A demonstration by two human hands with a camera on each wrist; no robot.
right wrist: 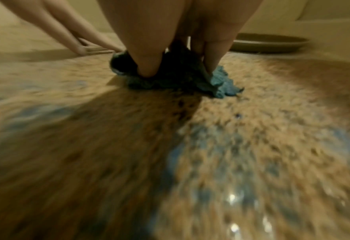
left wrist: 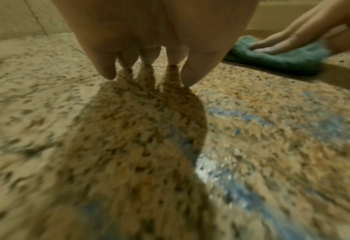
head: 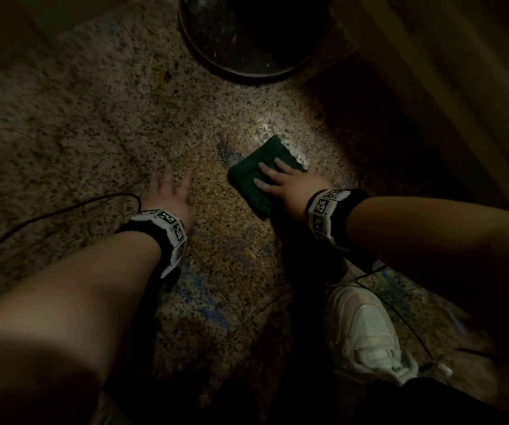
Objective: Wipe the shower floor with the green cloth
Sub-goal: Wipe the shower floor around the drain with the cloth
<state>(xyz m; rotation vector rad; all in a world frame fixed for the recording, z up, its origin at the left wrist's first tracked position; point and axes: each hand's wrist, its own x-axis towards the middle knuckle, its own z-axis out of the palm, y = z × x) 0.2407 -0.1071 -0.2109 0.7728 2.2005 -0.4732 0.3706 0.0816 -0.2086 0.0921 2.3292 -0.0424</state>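
Note:
The green cloth (head: 248, 176) lies folded on the speckled shower floor (head: 93, 124), right of centre in the head view. My right hand (head: 281, 182) presses flat on the cloth with straight fingers. The cloth (right wrist: 219, 82) bunches under my fingertips in the right wrist view, and the cloth (left wrist: 283, 56) shows at the upper right of the left wrist view. My left hand (head: 170, 188) rests with spread, straight fingers on the bare floor, left of the cloth and apart from it. Blue streaks (left wrist: 241, 116) and wet shine mark the floor near me.
A round dark basin (head: 253, 35) stands on the floor at the far side. A wall or ledge (head: 431, 87) rises on the right. My white shoe (head: 366, 332) is planted at the lower right. Black cables (head: 47, 216) trail from both wristbands.

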